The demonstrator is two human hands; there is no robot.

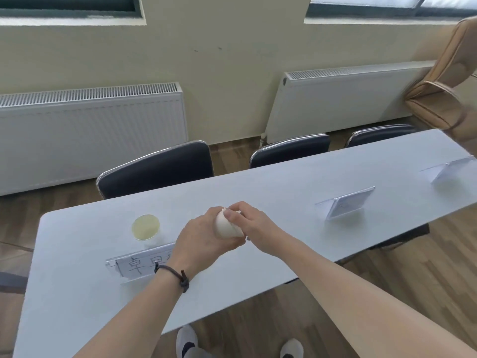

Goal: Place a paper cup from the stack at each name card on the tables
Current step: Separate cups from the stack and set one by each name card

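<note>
Both hands hold the stack of paper cups (226, 226) above the middle of the tabletop (77, 293). The left hand (204, 240) wraps around it; the right hand (249, 222) pinches its top rim. One cup (146, 228) stands near the left edge, just behind a name card (140, 263).

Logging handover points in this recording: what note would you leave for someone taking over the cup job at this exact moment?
Left hand grips the stack of paper cups from the side, above the table. Right hand pinches the stack's far end, apparently pulling one cup free.
Done: one cup stands upright just behind the nearest name card.
Left: the middle name card and the far name card have no cup beside them. Any other tables are out of view.
</note>
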